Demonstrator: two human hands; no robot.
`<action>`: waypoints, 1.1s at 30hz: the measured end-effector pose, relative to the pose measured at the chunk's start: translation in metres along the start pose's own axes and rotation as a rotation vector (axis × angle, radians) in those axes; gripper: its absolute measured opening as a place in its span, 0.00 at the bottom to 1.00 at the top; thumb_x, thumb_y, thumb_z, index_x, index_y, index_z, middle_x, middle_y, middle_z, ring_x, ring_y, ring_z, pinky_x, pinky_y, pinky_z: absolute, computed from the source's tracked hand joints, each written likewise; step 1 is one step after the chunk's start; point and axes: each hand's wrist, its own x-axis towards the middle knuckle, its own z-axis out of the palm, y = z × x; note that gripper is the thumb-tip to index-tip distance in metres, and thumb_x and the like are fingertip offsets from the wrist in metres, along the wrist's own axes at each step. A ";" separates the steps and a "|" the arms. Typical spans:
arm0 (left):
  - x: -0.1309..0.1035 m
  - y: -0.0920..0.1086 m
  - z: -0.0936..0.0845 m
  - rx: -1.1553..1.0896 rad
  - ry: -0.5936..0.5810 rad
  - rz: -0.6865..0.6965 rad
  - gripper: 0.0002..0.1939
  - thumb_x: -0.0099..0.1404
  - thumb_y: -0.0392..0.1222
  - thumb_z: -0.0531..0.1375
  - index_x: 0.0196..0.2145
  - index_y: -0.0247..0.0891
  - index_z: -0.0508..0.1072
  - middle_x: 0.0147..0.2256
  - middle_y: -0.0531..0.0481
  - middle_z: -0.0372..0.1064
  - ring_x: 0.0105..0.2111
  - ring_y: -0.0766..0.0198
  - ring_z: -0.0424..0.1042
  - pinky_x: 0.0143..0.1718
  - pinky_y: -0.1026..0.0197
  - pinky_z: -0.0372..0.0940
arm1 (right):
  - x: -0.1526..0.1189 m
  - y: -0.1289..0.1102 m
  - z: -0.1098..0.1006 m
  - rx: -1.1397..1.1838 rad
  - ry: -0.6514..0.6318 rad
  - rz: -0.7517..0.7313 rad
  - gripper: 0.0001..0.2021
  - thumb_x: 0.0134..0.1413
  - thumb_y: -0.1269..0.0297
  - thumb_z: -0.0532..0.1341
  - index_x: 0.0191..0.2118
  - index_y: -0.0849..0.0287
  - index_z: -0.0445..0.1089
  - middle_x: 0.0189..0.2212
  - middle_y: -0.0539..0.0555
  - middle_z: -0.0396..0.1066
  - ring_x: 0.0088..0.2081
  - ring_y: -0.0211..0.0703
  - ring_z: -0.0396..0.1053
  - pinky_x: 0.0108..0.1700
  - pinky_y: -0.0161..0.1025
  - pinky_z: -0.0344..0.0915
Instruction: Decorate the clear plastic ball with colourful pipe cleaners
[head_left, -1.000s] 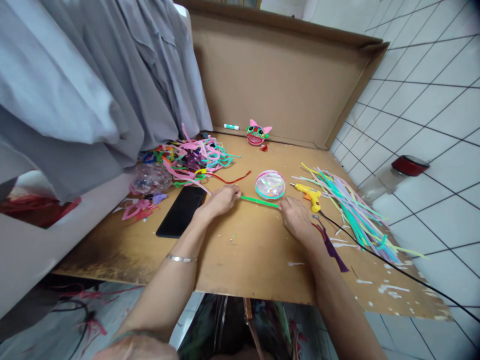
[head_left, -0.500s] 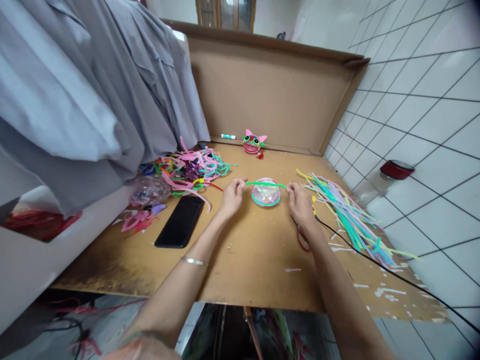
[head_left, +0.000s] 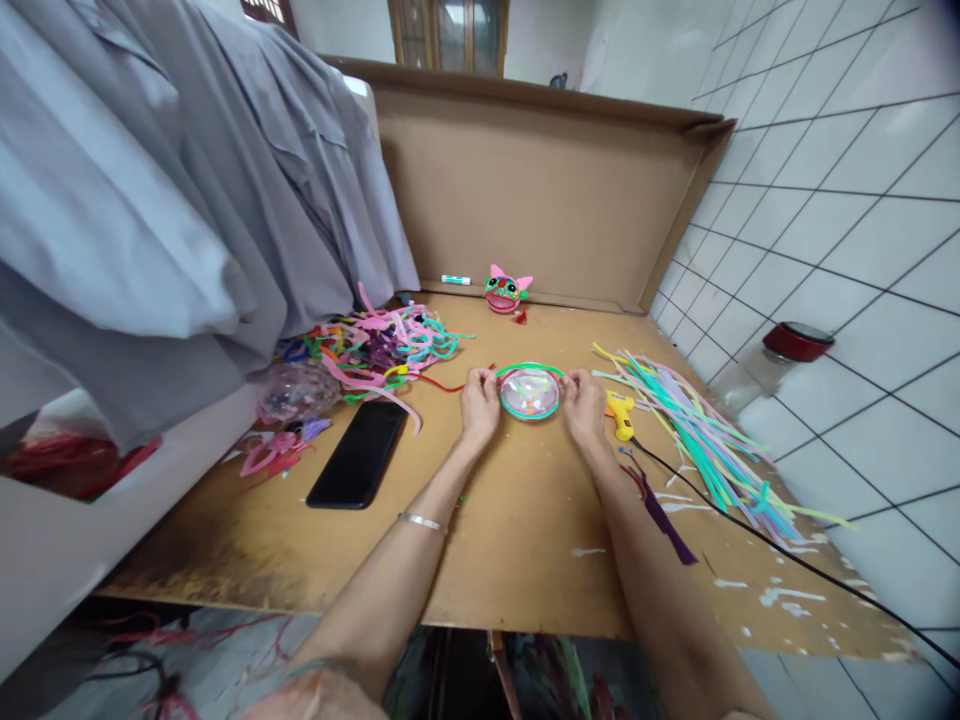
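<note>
A green pipe cleaner [head_left: 531,365] curves along the far edge of a clear round dish [head_left: 529,392] with pink and teal edging and small bright bits inside. My left hand [head_left: 481,405] is closed on the pipe cleaner's left end, beside the dish. On the opposite side, my right hand [head_left: 586,408] pinches the right end. Both hands rest low, close to the table, and the fingertips are partly hidden. Just right of my right hand lies a yellow glue gun [head_left: 621,416] with a black cord.
Loose pipe cleaners [head_left: 697,430] lie at right, near a red-lidded jar [head_left: 780,360]. At left are a tangled colourful pile [head_left: 397,340] and a black phone [head_left: 358,455]. A pink-eared animal face [head_left: 505,289] and a marker [head_left: 456,280] sit by the cardboard wall [head_left: 540,190].
The pipe cleaner was held nearly straight across the dish; now it bends round the far edge. My hands have come closer together and nearer, uncovering the glue gun and a purple strip.
</note>
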 end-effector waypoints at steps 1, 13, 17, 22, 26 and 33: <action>0.000 0.000 0.000 0.017 0.003 0.012 0.06 0.66 0.41 0.49 0.31 0.40 0.60 0.30 0.51 0.68 0.33 0.62 0.69 0.40 0.60 0.63 | -0.001 0.001 0.001 0.005 0.005 -0.004 0.08 0.54 0.64 0.50 0.31 0.57 0.66 0.26 0.55 0.71 0.28 0.45 0.66 0.33 0.38 0.58; -0.012 -0.005 -0.002 0.055 -0.067 0.078 0.06 0.63 0.37 0.49 0.28 0.40 0.59 0.27 0.52 0.63 0.30 0.62 0.66 0.36 0.61 0.60 | -0.030 0.005 -0.005 0.053 -0.012 -0.058 0.09 0.54 0.64 0.51 0.31 0.57 0.66 0.27 0.56 0.72 0.30 0.46 0.68 0.36 0.40 0.62; -0.018 -0.008 -0.007 0.055 -0.074 0.073 0.06 0.63 0.39 0.48 0.28 0.40 0.59 0.27 0.52 0.63 0.29 0.63 0.65 0.35 0.61 0.60 | -0.037 0.003 -0.006 0.118 0.011 -0.057 0.10 0.55 0.62 0.51 0.31 0.58 0.67 0.28 0.56 0.72 0.31 0.46 0.69 0.38 0.40 0.63; -0.020 -0.013 -0.009 -0.020 -0.089 0.044 0.06 0.62 0.41 0.49 0.28 0.39 0.60 0.27 0.53 0.63 0.29 0.64 0.64 0.35 0.62 0.60 | -0.039 0.007 -0.002 0.251 0.013 0.030 0.10 0.53 0.60 0.53 0.31 0.58 0.69 0.28 0.55 0.73 0.31 0.46 0.69 0.38 0.41 0.65; -0.017 -0.019 -0.006 -0.074 -0.090 0.005 0.06 0.61 0.41 0.51 0.28 0.39 0.62 0.25 0.54 0.62 0.28 0.65 0.63 0.35 0.63 0.59 | -0.037 0.013 0.003 0.351 -0.005 0.080 0.11 0.51 0.58 0.55 0.32 0.59 0.70 0.28 0.55 0.74 0.31 0.47 0.70 0.39 0.42 0.66; -0.013 -0.023 -0.006 -0.077 -0.086 0.009 0.05 0.61 0.40 0.52 0.27 0.38 0.63 0.24 0.55 0.62 0.27 0.65 0.61 0.33 0.64 0.57 | -0.035 0.013 0.002 0.417 -0.003 0.101 0.11 0.49 0.59 0.55 0.31 0.59 0.71 0.28 0.55 0.74 0.31 0.47 0.71 0.40 0.43 0.67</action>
